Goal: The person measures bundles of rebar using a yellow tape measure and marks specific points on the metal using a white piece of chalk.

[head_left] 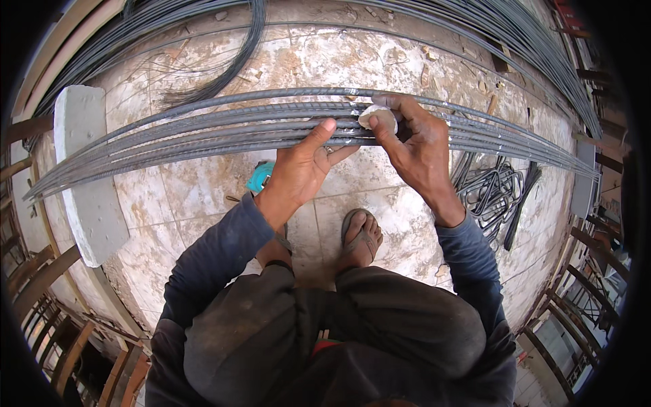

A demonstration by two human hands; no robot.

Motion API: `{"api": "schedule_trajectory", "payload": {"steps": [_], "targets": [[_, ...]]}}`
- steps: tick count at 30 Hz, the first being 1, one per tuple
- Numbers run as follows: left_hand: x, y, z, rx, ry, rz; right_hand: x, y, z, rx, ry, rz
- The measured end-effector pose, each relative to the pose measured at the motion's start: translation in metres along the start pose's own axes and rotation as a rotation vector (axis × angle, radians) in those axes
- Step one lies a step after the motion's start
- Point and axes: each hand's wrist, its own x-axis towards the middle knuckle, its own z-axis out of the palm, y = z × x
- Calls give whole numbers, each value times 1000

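Several long ribbed steel rebars [237,129] run side by side across the view in front of me. My left hand [302,163] rests at their near side, its thumb lying over the nearest bars and its fingers partly hidden below them. Between the thumb and fingers of my right hand [422,139] is a flat, roundish, whitish piece [377,119], perhaps a lump of chalk, held against the bars. White marks show on the bars beside it and farther right.
A grey block [91,203] lies under the bars at the left. Beyond them are a bundle of thin wire [237,71] and more long rods [488,37]. Bent steel stirrups [491,193] lie on the floor at right. A teal tape measure [260,176] sits by my left wrist.
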Motion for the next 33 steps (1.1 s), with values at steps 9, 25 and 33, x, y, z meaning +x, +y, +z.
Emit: {"api": "schedule_trajectory", "payload": {"steps": [9,25,33], "targets": [[2,-5,-6,20,-20,64,-8,-15,18,-174,109,-26],[3,-6,-10,21,-34,71,-17,-16,22,-176,156,-35],[3,-8,-13,19,-23,68,-61,-15,24,-183,-37,-67]]}}
